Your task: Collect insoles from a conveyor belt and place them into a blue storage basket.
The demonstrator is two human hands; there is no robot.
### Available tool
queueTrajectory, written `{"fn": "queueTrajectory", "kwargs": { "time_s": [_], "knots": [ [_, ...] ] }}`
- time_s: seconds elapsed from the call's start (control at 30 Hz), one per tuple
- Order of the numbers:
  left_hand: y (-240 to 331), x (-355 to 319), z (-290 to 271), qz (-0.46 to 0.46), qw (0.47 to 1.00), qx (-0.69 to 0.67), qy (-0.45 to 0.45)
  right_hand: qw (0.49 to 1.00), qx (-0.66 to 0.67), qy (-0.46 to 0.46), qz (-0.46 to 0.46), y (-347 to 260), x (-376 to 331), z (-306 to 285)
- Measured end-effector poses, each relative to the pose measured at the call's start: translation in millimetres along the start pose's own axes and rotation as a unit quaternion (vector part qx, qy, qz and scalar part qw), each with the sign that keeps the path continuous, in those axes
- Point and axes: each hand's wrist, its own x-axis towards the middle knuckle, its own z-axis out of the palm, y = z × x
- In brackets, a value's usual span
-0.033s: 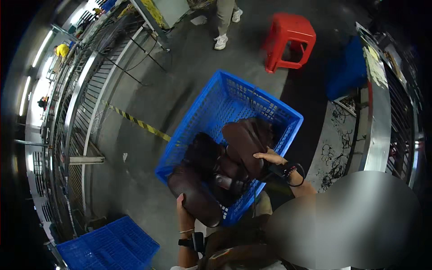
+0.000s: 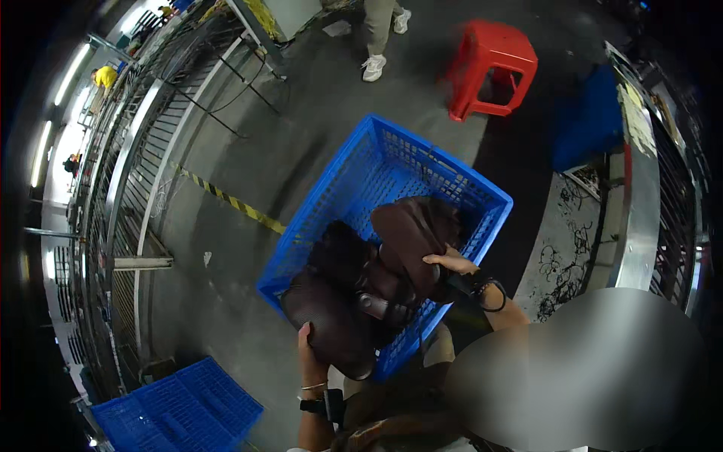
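A blue plastic crate (image 2: 322,187) with lattice walls stands in front of me. At its near end lie dark brown, leather-like pieces; their exact kind is unclear. My left hand (image 2: 312,360) grips a rounded brown piece (image 2: 325,324) by its left edge, thumb on top, at the crate's near rim. Over the right wall, my right hand (image 2: 453,261) holds another rounded brown piece (image 2: 403,232), fingers partly hidden beneath it. Between them sits a brown strap with a round metal snap (image 2: 370,303). A darker, fuzzy black part (image 2: 335,255) lies behind the left piece.
A red plastic stool (image 2: 493,71) stands at the far right. Another blue crate (image 2: 181,410) lies at lower left. Metal railings (image 2: 124,181) run along the left, a metal-edged bench (image 2: 640,203) along the right. Someone's legs (image 2: 378,34) are at the back. Yellow-black tape (image 2: 233,202) marks the floor.
The whole view has shifted very slightly. The left brown piece is tilted a little differently in my left hand; both hands keep their hold.
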Motion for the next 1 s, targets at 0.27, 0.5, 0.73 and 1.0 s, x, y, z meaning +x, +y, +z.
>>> {"fn": "queueTrajectory", "kwargs": {
  "time_s": [0.27, 0.5, 0.73, 1.0],
  "knots": [
    [-96.8, 175.8, -53.8, -0.058, 0.994, -0.029, 0.088, 0.992, -0.113, -0.058, 0.010, 49.1, 242.7, 42.0],
    [-146.2, 245.6, -118.4, -0.083, 0.986, -0.014, 0.144, 0.963, -0.262, -0.037, -0.052, 133.3, 433.2, 99.8],
    [-135.9, 270.6, -131.3, -0.119, 0.973, 0.001, 0.198, 0.882, -0.467, -0.019, -0.053, 219.7, 457.8, 158.7],
    [-157.2, 319.0, -148.0, 0.182, 0.890, 0.419, 0.006, 0.938, -0.132, -0.288, -0.144, 56.4, 250.6, 156.6]
  ]
}}
